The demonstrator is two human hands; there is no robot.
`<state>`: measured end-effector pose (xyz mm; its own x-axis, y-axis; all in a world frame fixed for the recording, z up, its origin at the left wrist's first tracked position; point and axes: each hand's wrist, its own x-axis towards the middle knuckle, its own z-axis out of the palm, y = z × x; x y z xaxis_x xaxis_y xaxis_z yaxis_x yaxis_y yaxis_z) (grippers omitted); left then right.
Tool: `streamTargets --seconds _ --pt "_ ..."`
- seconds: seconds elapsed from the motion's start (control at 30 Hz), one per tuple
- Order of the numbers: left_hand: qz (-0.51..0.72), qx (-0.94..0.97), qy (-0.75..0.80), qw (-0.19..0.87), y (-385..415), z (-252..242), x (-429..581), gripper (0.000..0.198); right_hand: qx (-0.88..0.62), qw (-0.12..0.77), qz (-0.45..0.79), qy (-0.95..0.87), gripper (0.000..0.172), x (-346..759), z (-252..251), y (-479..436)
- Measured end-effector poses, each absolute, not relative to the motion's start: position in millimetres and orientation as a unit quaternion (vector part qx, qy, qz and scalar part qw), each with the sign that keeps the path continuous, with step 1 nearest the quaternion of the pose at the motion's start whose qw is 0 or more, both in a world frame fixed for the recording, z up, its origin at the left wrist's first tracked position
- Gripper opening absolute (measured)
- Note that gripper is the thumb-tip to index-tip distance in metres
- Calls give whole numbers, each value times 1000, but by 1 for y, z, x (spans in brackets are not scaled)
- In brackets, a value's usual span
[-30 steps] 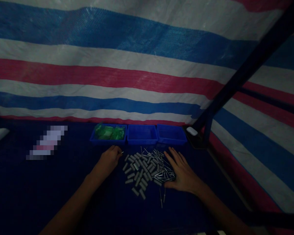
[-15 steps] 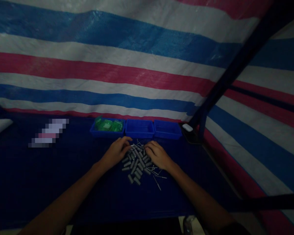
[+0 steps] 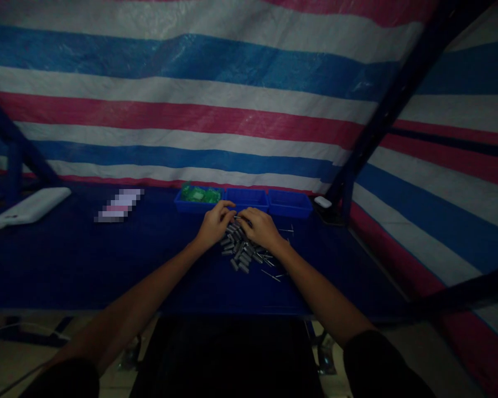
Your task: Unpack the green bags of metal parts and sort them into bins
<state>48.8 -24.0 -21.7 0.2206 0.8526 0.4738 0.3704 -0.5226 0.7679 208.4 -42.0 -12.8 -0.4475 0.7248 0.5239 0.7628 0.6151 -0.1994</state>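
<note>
A heap of short grey cylindrical pieces (image 3: 243, 258) lies on the blue tabletop, with several thin metal pins (image 3: 270, 275) strewn along its right side. My left hand (image 3: 214, 225) is over the heap's far left edge, thumb and fingers curled in. Opposite it, my right hand (image 3: 259, 225) bends over the heap's far right part, fingers closed in a pinch. A thin silvery pin (image 3: 237, 217) shows at the right fingertips, close to the left ones. Whatever the left fingers hold is too small and dark to make out.
Behind the heap stand three blue trays in a row: the left tray (image 3: 199, 208) holds green plastic packets (image 3: 201, 193), beside the middle tray (image 3: 249, 199) and right tray (image 3: 290, 204). A white case (image 3: 322, 202) sits at right, a white device (image 3: 35, 205) at far left.
My hands have come closer together, their fingertips nearly meeting above the heap's far side. The view has shifted, showing more of the table's left side and front edge.
</note>
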Motion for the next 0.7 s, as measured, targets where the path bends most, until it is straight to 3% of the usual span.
streamTargets --seconds 0.13,0.3,0.5,0.7 --pt "449 755 390 275 -27 -19 63 26 -452 336 -42 -826 29 218 -12 -49" --pt "440 774 377 254 -33 -20 64 26 -457 407 32 -791 34 226 -11 -50" --pt "403 798 407 185 -38 -20 53 27 -445 402 67 -798 25 224 -11 -51" --pt "343 832 392 192 -42 -17 65 29 -422 435 58 -793 24 230 -9 -53"
